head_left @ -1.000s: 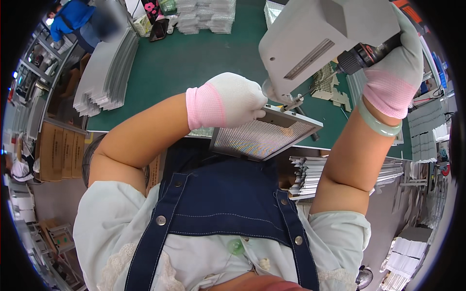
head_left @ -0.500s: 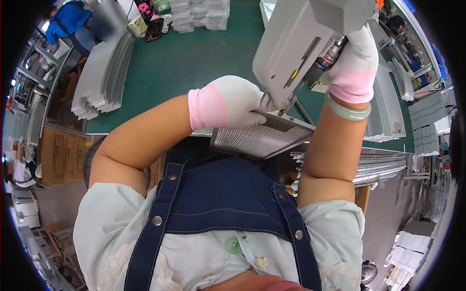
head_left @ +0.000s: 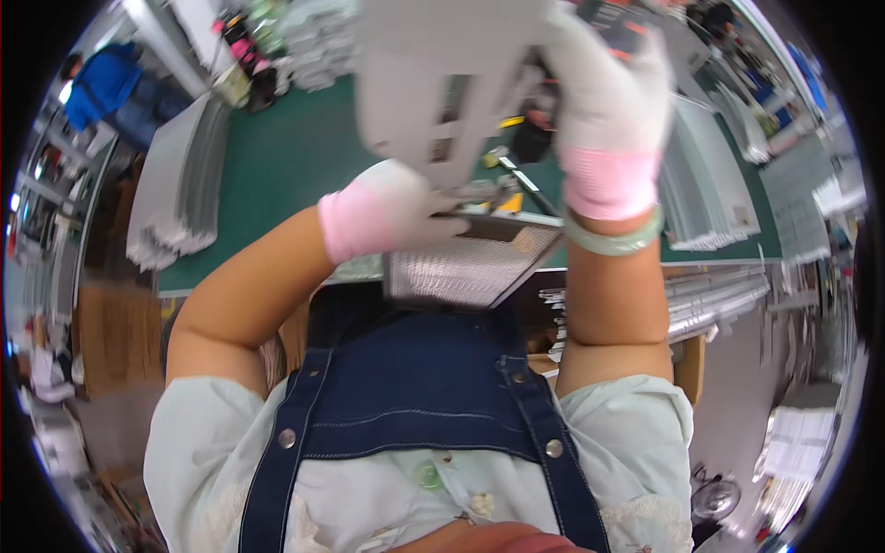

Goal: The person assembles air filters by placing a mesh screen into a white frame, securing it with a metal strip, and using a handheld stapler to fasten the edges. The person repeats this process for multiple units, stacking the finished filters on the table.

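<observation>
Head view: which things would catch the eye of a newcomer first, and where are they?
The big grey tool, blurred, fills the top centre, gripped by the gloved right hand. Just below it, the gloved left hand rests on a framed metal mesh panel at the edge of the green table. Grey stacked panels lie at the left.

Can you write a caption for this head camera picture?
Gloved left hand steadies a mesh panel while the right hand grips a grey tool.
</observation>
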Demonstrator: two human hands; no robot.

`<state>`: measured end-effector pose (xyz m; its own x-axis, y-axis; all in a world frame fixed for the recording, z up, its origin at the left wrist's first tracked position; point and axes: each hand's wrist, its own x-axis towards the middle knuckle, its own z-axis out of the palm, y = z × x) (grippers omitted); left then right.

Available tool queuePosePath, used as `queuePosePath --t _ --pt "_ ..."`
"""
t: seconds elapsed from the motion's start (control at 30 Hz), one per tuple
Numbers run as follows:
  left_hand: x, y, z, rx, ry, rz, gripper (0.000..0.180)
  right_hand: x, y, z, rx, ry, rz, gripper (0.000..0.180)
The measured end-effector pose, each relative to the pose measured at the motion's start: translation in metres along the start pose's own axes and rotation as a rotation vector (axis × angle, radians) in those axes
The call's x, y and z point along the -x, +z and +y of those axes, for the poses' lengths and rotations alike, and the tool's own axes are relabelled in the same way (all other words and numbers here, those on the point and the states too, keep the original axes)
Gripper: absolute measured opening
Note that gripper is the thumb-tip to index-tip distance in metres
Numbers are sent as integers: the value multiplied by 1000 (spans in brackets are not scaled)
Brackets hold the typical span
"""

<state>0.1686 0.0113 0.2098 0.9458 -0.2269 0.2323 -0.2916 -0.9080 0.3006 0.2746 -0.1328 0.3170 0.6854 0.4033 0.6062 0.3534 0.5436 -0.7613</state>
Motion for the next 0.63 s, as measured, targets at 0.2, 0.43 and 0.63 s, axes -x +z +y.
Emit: queuePosePath --t 0.2,0.43,0.63 --pt "7 -52 27 6 -25 -152 26 -77 -40 -3 382 -484 98 36" --pt "47 -170 37 4 -310 495 24 -80 -114 -4 896 -443 220 46" --pt "-40 -34 102 86 226 308 40 93 -67 26 -32 255 -196 60"
